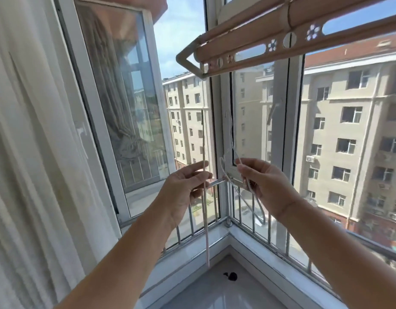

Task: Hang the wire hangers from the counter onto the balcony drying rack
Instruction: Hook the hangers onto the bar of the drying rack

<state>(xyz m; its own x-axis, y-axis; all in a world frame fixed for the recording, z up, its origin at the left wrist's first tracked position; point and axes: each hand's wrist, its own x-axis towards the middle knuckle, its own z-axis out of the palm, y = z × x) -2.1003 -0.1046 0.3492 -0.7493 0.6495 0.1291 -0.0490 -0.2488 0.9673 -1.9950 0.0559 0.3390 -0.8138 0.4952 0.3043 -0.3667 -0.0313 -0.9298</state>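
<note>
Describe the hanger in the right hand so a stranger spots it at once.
Find the corner where the two window railings meet, then look just above it to the two raised hands. The right hand pinches the hanger, a thin white wire with its hook pointing up and a loop hanging below the hand. The rod in the left hand is straight, with no hook or loop.

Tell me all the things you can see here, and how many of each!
drying rack: one, tan, overhead at upper right
wire hanger: one, white, held up by the window corner
thin rod: one, pale, upright, maybe a hanger edge-on
curtain: one, white, left
window pane: one, swung open, left
railing: silver bars along the window base
small black thing: one, on the sill
buildings: several, beige, outside
left hand: holds the rod
right hand: pinches the hanger
</note>
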